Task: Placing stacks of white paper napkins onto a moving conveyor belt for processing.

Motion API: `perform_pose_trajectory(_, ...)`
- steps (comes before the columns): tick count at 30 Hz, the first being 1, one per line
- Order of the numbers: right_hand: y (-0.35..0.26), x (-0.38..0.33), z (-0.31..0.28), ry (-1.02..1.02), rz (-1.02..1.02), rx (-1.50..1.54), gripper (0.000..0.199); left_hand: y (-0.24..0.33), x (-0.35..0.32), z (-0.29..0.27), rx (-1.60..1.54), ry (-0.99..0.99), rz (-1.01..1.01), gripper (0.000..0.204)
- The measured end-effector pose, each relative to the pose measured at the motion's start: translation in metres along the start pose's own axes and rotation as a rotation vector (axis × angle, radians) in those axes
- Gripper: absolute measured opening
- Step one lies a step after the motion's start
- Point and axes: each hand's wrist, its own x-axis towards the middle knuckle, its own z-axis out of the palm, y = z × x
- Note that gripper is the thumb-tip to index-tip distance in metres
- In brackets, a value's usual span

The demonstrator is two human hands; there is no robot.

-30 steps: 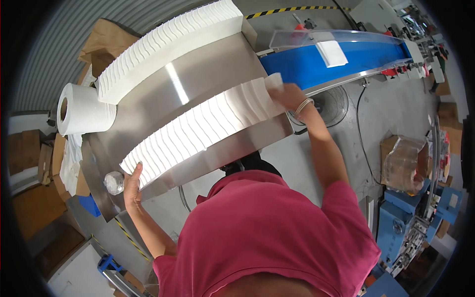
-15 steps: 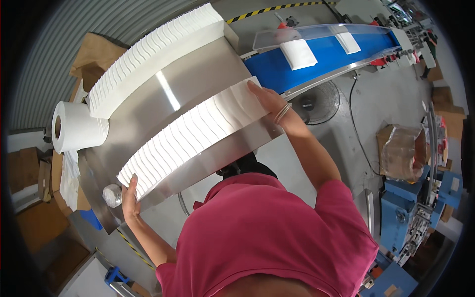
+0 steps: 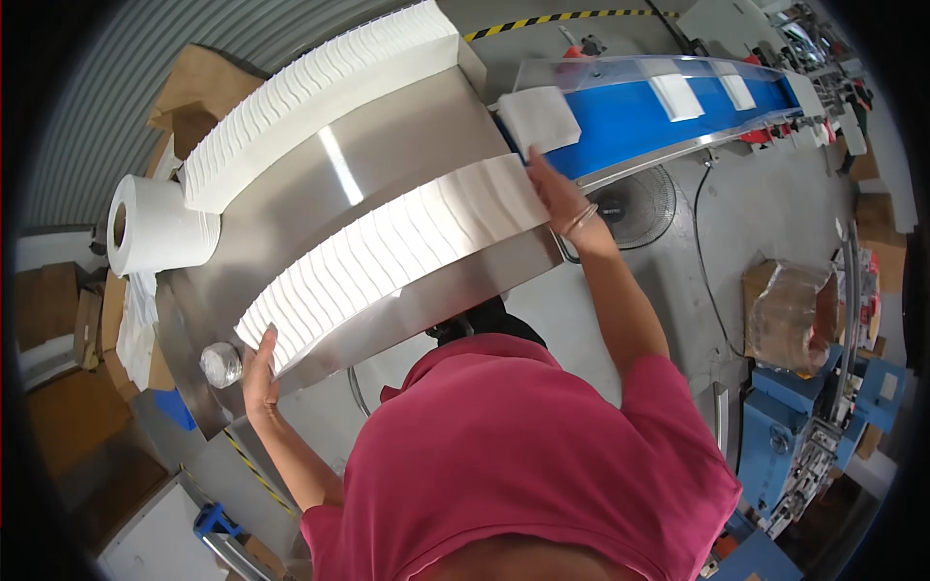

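A long row of white folded napkins (image 3: 387, 242) stands on edge along the near side of a steel table (image 3: 291, 247). My left hand (image 3: 260, 380) rests against the row's left end, fingers stretched along it. At the other end, my right hand (image 3: 562, 198) has its fingers extended, its palm beside the last napkins; I cannot tell whether it touches them. Just beyond those fingertips a white folded napkin stack (image 3: 540, 120) lies at the near end of a blue conveyor belt (image 3: 620, 116). Two smaller-looking white stacks, one nearer (image 3: 676, 98) and one farther (image 3: 738, 92), follow on the belt.
A second napkin row (image 3: 325, 97) lines the table's far edge. A large white paper roll (image 3: 160, 225) and a clear tape roll (image 3: 221, 365) sit at the left. A floor fan (image 3: 635, 208) stands under the conveyor; a cardboard box with plastic (image 3: 790, 315) is at right.
The stacks on the belt have moved left toward the table, and the nearest has reached the belt's end. My right fingers have shifted from the row's top corner to its outer side.
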Motion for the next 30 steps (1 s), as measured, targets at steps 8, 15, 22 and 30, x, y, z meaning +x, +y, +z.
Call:
perform_pose_trajectory(8,0.015,-0.006,0.039,0.145,-0.114,-0.316,0.045,0.009,-0.005,0.006,-0.04,0.001,-0.028,0.069)
perform_pose_trajectory(15,-0.003,0.001,0.013,0.131,-0.181,-0.87,0.052,-0.004,-0.003,-0.003,-0.082,0.015,0.001,0.07)
perform_pose_trajectory(22,0.006,-0.02,0.052,0.151,-0.196,-0.682,0.054,0.007,-0.006,0.018,-0.037,0.018,-0.026,0.071)
perform_pose_trajectory(30,0.012,-0.002,0.017,0.065,-0.204,-1.169,0.049,0.004,-0.004,0.015,-0.072,-0.024,-0.029,0.07)
